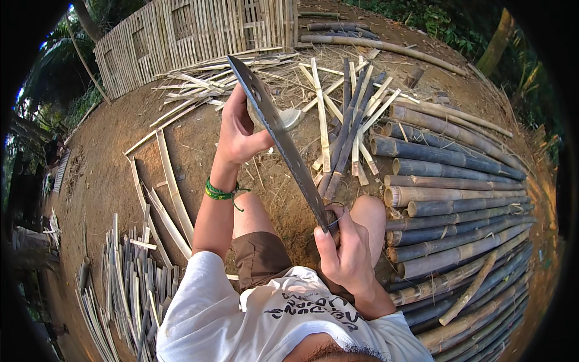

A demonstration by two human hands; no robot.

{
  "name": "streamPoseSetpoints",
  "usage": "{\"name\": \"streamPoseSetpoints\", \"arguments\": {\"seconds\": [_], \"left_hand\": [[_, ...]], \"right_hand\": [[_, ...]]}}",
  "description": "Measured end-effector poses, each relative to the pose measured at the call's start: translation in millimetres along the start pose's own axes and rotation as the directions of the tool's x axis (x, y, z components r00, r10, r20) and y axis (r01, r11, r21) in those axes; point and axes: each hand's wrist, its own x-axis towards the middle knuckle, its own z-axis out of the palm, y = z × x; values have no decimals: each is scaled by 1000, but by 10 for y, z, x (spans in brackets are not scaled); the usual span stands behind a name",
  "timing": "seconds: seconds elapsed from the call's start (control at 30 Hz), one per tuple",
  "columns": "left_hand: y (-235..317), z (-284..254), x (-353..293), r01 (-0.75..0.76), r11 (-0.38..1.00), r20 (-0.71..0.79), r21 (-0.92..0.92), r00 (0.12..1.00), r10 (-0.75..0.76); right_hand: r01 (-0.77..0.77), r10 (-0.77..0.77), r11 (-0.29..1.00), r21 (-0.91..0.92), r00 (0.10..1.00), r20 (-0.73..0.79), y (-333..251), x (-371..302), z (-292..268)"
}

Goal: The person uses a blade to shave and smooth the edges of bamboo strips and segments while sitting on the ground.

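A machete (289,157) with a long, broad, dark blade slants across the middle, its far end up and to the left. Holes pierce the blade near that end. My right hand (347,250) is closed around its handle, close to my lap. Behind the upper blade, my left hand (236,136) curls its fingers and thumb around a pale, rounded piece (291,119). The blade hides much of that piece, so its kind is unclear. A green cord bracelet (218,192) circles my left wrist.
Bamboo poles (464,208) are stacked along the right. Split strips (319,114) lie scattered ahead, by a slatted bamboo fence (199,30). More cut strips (129,277) stand bunched at the left, near long curved pieces (172,175) on the dirt ground (99,163).
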Motion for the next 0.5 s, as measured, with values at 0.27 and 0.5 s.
{"name": "streamPoseSetpoints", "arguments": {"seconds": [0.27,0.5], "left_hand": [[-3,50,17,24,999,-10,-32,1000,-24],[62,154,142,-22,998,-26,-53,999,21]], "right_hand": [[34,-35,999,-14,999,-41,28,-5,15],[38,-37,999,37,999,-27,86,131,-54]]}}
